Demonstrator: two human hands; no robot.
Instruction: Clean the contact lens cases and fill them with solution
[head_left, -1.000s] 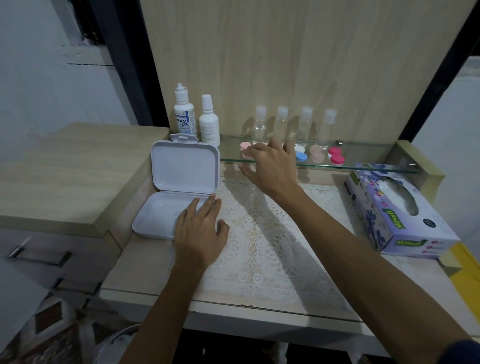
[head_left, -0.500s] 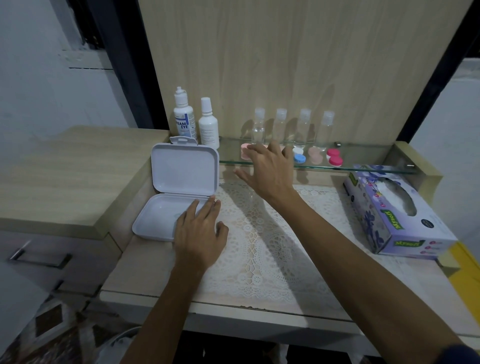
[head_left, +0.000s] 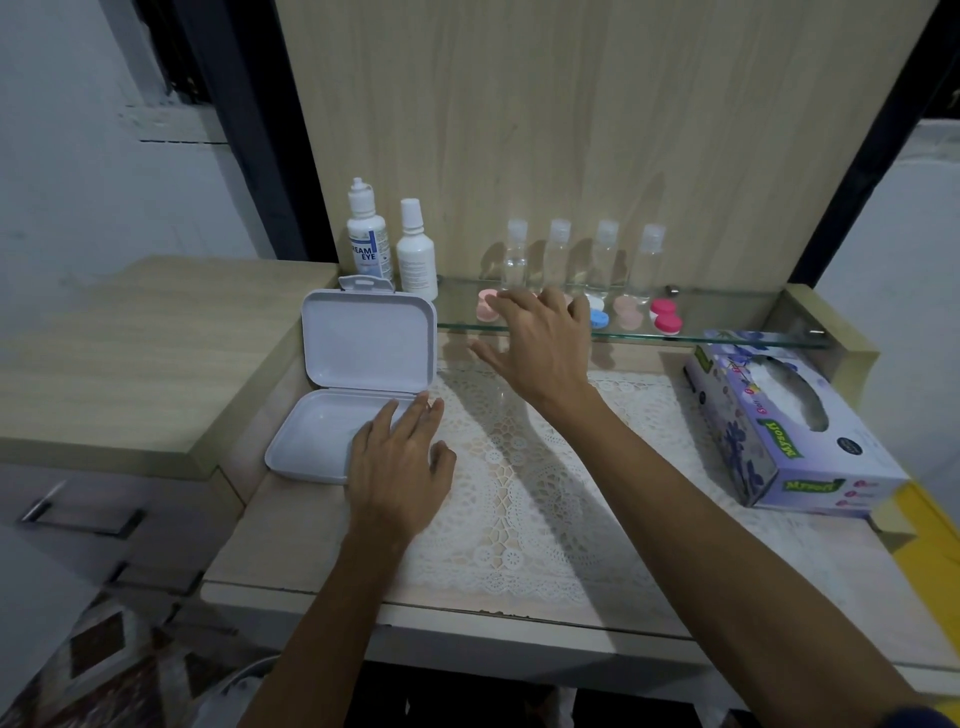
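Your right hand (head_left: 540, 348) reaches over the front edge of the glass shelf (head_left: 727, 332), fingers spread and relaxed, holding nothing. Its fingertips hover at the contact lens cases lined along that shelf: the pale pink case (head_left: 487, 310) sits just left of your index finger, the white-and-blue case (head_left: 597, 314) just right of your little finger, and whether any fingertip touches a case cannot be told. Farther right on the shelf lie a peach case (head_left: 627, 310) and a bright pink case (head_left: 666, 317), well clear of the hand.

Behind the cases, at the back of the shelf, four small clear bottles (head_left: 558, 254) stand upright in a row. At the shelf's left end stand two white solution bottles (head_left: 370, 244), side by side and upright, the left one labelled.

Your left hand (head_left: 397, 467) lies flat below the shelf, fingers straight and close together, resting on the near right corner of the open white box (head_left: 358, 389). The box's lid stands tilted up towards the shelf, and its tray lies on the worktop (head_left: 311, 561). The heel of that hand is on the lace mat (head_left: 545, 509) spread under the shelf. A tissue box (head_left: 779, 436) sits below the shelf's right end, well apart from both hands.
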